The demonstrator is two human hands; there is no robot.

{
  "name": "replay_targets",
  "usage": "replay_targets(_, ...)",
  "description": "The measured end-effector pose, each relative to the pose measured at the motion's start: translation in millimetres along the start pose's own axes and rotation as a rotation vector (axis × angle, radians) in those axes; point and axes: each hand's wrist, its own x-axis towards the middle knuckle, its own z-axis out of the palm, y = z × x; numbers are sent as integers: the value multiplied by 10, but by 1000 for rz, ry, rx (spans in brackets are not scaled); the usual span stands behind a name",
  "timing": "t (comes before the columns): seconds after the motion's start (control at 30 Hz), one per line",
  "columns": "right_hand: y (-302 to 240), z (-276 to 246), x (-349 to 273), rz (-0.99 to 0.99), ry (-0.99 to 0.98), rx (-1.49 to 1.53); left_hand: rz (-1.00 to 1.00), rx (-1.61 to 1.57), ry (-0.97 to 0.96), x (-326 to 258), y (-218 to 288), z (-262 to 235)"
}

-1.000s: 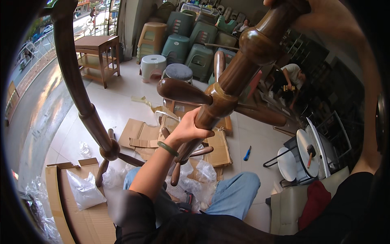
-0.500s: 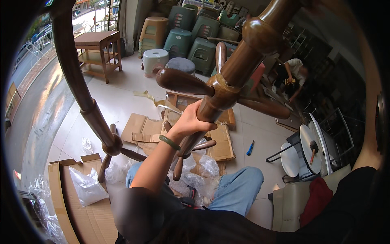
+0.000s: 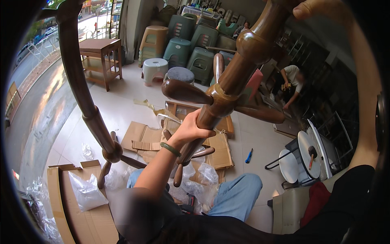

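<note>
A dark brown turned wooden post with pegs [image 3: 231,81], like part of a coat stand, slants across the view from upper right to lower middle. My left hand [image 3: 193,129], a green bangle at its wrist, is wrapped round it just below a ring of rounded pegs. At the top edge my right hand [image 3: 315,9] grips the post's upper end; its thumb shows, while most of its fingers are cut off or hidden. A second brown wooden post [image 3: 77,69], curved by the lens, stands at the left with peg-like feet [image 3: 112,152] at its lower end.
Flattened cardboard [image 3: 142,134], bubble wrap [image 3: 191,183] and a power drill [image 3: 188,205] lie around my legs. An open carton [image 3: 87,219] is at lower left. A blue utility knife [image 3: 249,155] lies on the floor. Stacked stools [image 3: 176,49] stand behind; a person [image 3: 290,79] bends over at back right.
The post has shifted slightly down and left in view, with my left hand still round it. My right hand's thumb now shows more clearly at the top.
</note>
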Motion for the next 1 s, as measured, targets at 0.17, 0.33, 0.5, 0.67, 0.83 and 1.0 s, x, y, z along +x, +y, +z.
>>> replay_targets(0.17, -47, -174, 195, 141, -21, -342, -14, 21, 20, -16, 6, 6)
replay_targets(0.33, -204, -263, 372, 386, -160, -772, -22, 37, 9, -7, -41, 10)
replay_targets(0.5, -56, -279, 214, 184, -65, -485, -21, 54, 11, -3, -106, -2)
replay_targets(0.67, 18, -378, 265, 65, -198, -409, -5, 39, -2, -17, -115, -25)
replay_targets(0.83, 66, -274, 409, 236, -13, -618, -24, 1, -10, -19, -119, -31)
replay_targets(1.0, -46, -218, 382, 265, 37, -747, -15, -23, -6, 5, -151, -49)
